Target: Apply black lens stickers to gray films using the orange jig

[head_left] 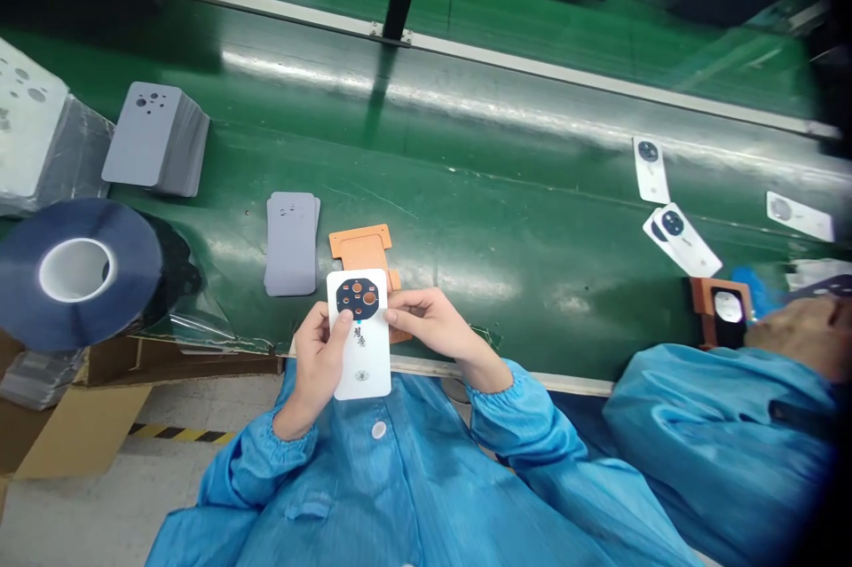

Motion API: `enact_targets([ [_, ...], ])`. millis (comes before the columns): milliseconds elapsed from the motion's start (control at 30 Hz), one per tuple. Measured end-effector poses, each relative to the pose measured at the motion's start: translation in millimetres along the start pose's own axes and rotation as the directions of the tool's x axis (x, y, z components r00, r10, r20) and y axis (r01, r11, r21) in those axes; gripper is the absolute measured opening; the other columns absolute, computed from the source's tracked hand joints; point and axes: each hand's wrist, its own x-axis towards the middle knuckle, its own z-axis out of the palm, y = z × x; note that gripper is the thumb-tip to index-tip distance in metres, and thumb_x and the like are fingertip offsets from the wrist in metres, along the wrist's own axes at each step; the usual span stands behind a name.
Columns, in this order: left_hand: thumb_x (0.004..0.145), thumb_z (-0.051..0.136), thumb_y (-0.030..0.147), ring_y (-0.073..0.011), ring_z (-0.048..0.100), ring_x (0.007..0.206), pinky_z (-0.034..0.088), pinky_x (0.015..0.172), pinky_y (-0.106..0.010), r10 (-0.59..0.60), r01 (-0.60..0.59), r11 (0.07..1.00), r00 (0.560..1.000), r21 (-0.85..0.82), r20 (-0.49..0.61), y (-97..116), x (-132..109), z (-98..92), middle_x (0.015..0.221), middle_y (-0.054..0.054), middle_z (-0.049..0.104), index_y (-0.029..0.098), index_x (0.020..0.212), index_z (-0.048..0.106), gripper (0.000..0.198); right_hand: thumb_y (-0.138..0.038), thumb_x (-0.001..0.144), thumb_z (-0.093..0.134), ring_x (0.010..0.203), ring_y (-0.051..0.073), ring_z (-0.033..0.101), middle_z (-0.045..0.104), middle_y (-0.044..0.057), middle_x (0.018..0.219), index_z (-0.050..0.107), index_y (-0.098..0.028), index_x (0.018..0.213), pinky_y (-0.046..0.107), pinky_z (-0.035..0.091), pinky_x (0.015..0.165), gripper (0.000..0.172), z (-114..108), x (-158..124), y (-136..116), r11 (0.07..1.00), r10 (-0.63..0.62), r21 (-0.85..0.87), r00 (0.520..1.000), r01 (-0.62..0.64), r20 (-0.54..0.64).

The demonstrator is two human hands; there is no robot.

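Note:
A white phone back panel [371, 358] is held upright in front of my chest, its printed face towards me. It has a black camera area with several holes, and dark characters below. My left hand [318, 367] is closed on its left side, thumb lying on the face just under the camera area. At the right edge, my right hand [436, 323] pinches the panel between thumb and fingers. Behind it, an orange fixture [363, 248] lies on the green bench, partly hidden by the panel. Left of the fixture is a small pile of grey phone-shaped sheets [291, 252].
A taller stack of grey sheets [143, 145] and a big roll of film [143, 274] stand on the left. An open cardboard box [83, 438] is below. At right lie white panels [689, 243] and another orange fixture [706, 318], beside a co-worker's blue sleeve [719, 434].

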Motion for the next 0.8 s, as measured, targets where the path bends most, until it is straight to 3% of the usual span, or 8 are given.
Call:
enact_targets([
  [133, 0.093, 0.070, 0.058, -0.0102, 0.045, 0.057, 0.038, 0.053, -0.021, 0.022, -0.022, 0.999, 0.999, 0.023, -0.025, -1, 0, -0.1, 0.066, 0.004, 0.053, 0.019, 0.074, 0.056, 0.046, -0.047, 0.078, 0.090, 0.078, 0.018, 0.078, 0.081, 0.004, 0.086, 0.081, -0.019, 0.087, 0.029, 0.067, 0.072, 0.031, 6, 1, 0, 0.998, 0.062, -0.014, 0.997, -0.063, -0.048],
  [267, 0.092, 0.071, 0.057, -0.0100, 0.045, 0.055, 0.037, 0.051, -0.020, 0.025, -0.026, 0.999, 1.000, 0.045, 0.012, 3, -2, -1.1, 0.062, 0.004, 0.053, 0.019, 0.072, 0.057, 0.045, -0.046, 0.078, 0.090, 0.078, 0.017, 0.078, 0.082, 0.004, 0.088, 0.081, -0.018, 0.090, 0.027, 0.065, 0.071, 0.031, 10, 4, -2, 1.000, 0.017, -0.011, 0.997, -0.018, -0.080],
  [433, 0.095, 0.065, 0.059, -0.0108, 0.050, 0.054, 0.040, 0.048, -0.020, -0.004, 0.006, 1.000, 0.993, -0.014, 0.119, 11, -10, -4.5, 0.066, 0.001, 0.062, 0.017, 0.085, 0.068, 0.044, -0.044, 0.085, 0.085, 0.075, 0.017, 0.077, 0.081, 0.005, 0.088, 0.079, -0.017, 0.092, 0.027, 0.063, 0.067, 0.028, 22, -5, -8, 0.998, -0.023, -0.066, 0.997, 0.018, -0.074],
  [567, 0.097, 0.065, 0.056, -0.0094, 0.048, 0.048, 0.037, 0.043, -0.019, -0.013, 0.018, 0.999, 0.995, -0.045, 0.103, 19, -17, -8.2, 0.060, 0.002, 0.061, 0.017, 0.085, 0.070, 0.041, -0.044, 0.088, 0.082, 0.067, 0.015, 0.072, 0.077, 0.003, 0.078, 0.077, -0.017, 0.087, 0.025, 0.058, 0.060, 0.028, 34, -17, -14, 0.988, -0.065, -0.145, 0.995, 0.055, -0.071],
  [800, 0.098, 0.066, 0.051, -0.0088, 0.050, 0.048, 0.038, 0.042, -0.018, -0.003, 0.010, 0.998, 0.993, -0.060, 0.115, 36, -29, -9.5, 0.060, 0.001, 0.063, 0.017, 0.077, 0.066, 0.040, -0.039, 0.083, 0.087, 0.061, 0.012, 0.068, 0.073, 0.000, 0.073, 0.074, -0.018, 0.088, 0.021, 0.055, 0.054, 0.026, 42, -25, -20, 0.992, -0.112, -0.070, 0.988, 0.105, -0.102],
])
